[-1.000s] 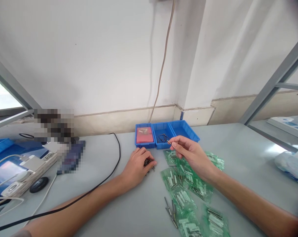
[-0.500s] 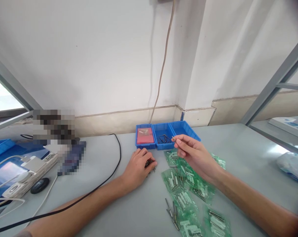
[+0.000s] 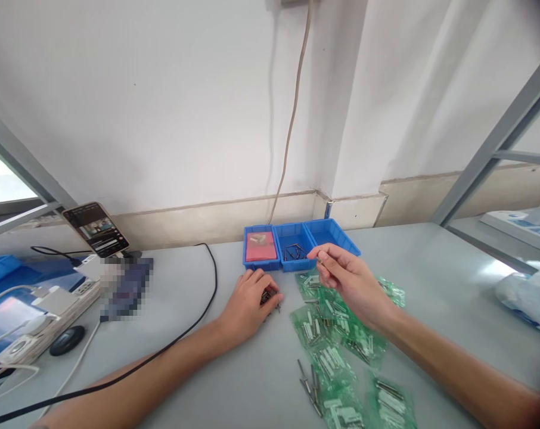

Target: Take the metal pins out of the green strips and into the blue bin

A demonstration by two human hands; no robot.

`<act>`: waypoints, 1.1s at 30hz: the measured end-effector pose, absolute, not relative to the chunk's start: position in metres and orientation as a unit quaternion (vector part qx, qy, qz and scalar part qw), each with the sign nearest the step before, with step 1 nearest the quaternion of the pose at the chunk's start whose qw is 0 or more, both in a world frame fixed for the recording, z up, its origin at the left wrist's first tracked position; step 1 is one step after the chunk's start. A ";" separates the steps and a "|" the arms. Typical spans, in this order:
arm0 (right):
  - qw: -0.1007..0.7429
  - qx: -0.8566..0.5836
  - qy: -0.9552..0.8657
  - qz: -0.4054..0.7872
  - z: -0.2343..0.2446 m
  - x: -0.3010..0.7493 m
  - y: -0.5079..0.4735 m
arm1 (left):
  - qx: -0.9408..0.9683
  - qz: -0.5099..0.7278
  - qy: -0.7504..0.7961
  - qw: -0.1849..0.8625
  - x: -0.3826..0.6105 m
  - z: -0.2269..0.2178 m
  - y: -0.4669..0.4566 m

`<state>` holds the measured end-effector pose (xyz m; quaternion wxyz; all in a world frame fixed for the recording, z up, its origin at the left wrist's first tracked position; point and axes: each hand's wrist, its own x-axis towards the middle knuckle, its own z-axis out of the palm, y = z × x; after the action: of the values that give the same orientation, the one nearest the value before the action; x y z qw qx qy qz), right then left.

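My left hand rests on the grey table with its fingers curled round several small metal pins, whose ends poke out by the thumb. In front of the blue bins, my right hand pinches thumb and forefinger together on a small metal pin, mostly hidden by the fingertips. The middle blue bin holds several dark, thin metal pieces. Green clear bags filled with metal pins lie below and around my right hand. Several loose pins lie left of the lower bags.
The left blue bin holds a red packet; another blue bin stands on the right. A black cable crosses over my left forearm. A phone, power strip and black oval object are on the left.
My right fingertips have drawn closer together, and the brass-coloured pin that stuck out between them shows less. The left hand keeps its grip. The view has shifted slightly.
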<state>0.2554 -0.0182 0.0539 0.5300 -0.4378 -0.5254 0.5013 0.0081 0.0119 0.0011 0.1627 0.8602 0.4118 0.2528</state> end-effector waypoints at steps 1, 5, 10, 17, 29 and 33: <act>0.528 -0.440 -0.540 0.485 0.054 0.255 -0.019 | 0.860 0.253 0.412 0.162 0.008 0.001 0.012; 0.502 -0.457 -0.602 0.421 0.054 0.255 -0.021 | 0.863 0.248 0.412 0.156 0.009 0.002 0.012; 0.475 -0.450 -0.677 0.336 0.047 0.253 -0.022 | 0.862 0.247 0.416 0.151 0.008 0.002 0.012; 0.442 -0.434 -0.742 0.256 0.050 0.252 -0.025 | 0.863 0.248 0.412 0.157 0.008 0.002 0.011; 0.430 -0.425 -0.614 0.507 0.048 0.256 -0.019 | 0.860 0.245 0.409 0.180 0.007 0.000 0.015; 0.472 -0.405 -0.566 0.541 0.045 0.258 -0.015 | 0.862 0.250 0.403 0.179 0.006 -0.001 0.014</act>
<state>0.2584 -0.0145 0.0448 0.4717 -0.4053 -0.5661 0.5411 0.0057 0.0142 -0.0005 0.1791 0.8621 0.4028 0.2497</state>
